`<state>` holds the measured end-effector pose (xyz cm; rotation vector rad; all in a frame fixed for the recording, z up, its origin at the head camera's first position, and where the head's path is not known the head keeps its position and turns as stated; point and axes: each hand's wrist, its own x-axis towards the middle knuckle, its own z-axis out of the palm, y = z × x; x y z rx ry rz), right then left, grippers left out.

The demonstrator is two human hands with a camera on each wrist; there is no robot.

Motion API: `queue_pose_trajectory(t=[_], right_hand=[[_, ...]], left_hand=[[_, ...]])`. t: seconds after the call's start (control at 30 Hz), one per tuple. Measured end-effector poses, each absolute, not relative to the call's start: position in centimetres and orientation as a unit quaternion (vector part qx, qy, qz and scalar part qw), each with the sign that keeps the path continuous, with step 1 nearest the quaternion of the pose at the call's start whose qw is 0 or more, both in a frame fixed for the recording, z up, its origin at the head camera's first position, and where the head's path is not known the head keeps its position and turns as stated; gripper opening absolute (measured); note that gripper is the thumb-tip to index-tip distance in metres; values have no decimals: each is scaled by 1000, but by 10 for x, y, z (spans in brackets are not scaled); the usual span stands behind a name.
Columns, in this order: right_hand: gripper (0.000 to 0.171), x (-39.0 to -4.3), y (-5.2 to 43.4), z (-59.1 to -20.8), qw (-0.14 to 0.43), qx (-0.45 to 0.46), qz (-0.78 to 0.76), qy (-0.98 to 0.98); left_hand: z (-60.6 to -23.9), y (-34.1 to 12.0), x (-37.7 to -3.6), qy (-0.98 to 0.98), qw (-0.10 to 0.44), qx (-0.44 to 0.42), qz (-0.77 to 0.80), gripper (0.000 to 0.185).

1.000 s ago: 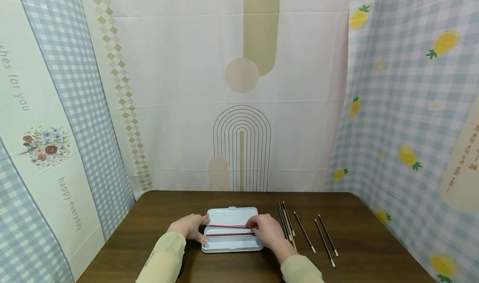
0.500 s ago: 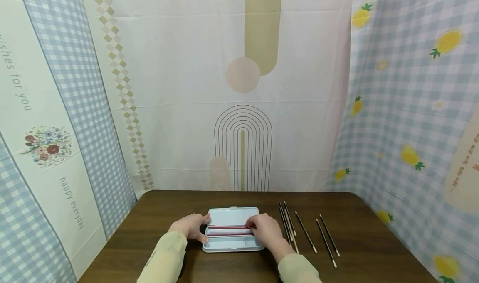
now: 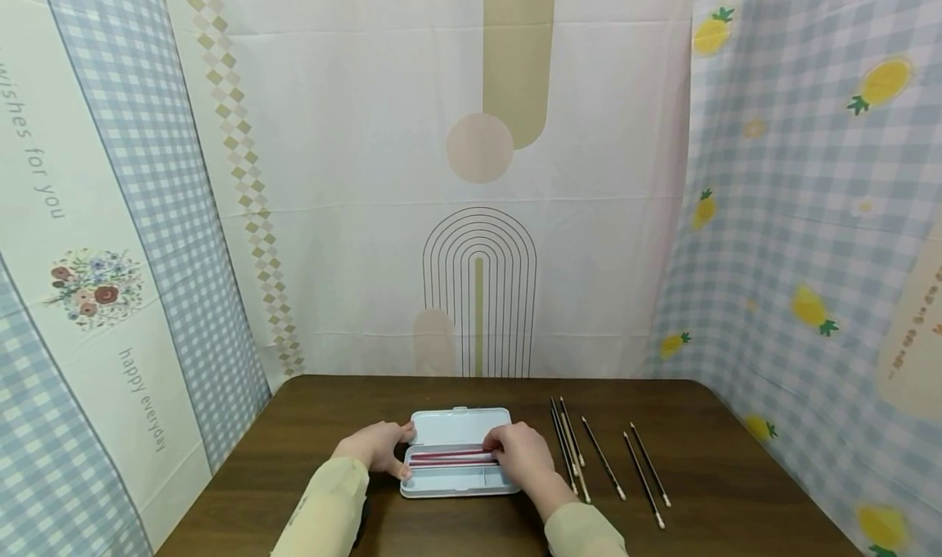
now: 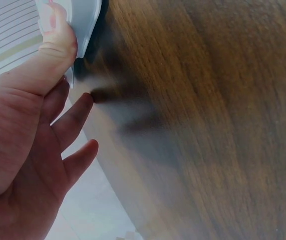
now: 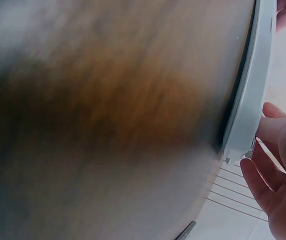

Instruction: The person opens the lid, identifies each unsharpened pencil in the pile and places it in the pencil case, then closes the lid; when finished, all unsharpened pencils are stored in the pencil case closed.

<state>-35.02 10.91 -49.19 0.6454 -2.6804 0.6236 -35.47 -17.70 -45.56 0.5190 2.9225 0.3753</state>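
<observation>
A pale blue pencil case (image 3: 458, 481) lies open on the brown table (image 3: 706, 500), its lid (image 3: 458, 426) folded back. Two red pencils (image 3: 449, 457) lie along the tray. My left hand (image 3: 377, 446) holds the case's left end, thumb on the edge; the left wrist view shows the thumb (image 4: 57, 45) against the case (image 4: 85, 20). My right hand (image 3: 515, 452) pinches the right end of the upper red pencil, low over the tray. In the right wrist view the right hand (image 5: 278, 150) is beside the case's rim (image 5: 248, 100); the pencil is hidden there.
Several thin dark pencils with pale tips lie on the table right of the case: a close bunch (image 3: 567, 446), one apart (image 3: 603, 459), and two further right (image 3: 648, 475). Printed cloth walls stand close behind and on both sides.
The red pencil in my right hand has come down from a slant above the tray to lie beside the other one. My left hand has stayed on the case.
</observation>
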Motion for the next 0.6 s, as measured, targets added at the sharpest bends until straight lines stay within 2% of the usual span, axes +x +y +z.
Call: queue_pose_trajectory(t=[0.6], right_hand=[[21, -349, 108, -490, 136, 219, 222, -941]], left_hand=[[-456, -178, -355, 975, 71, 172, 120, 75]])
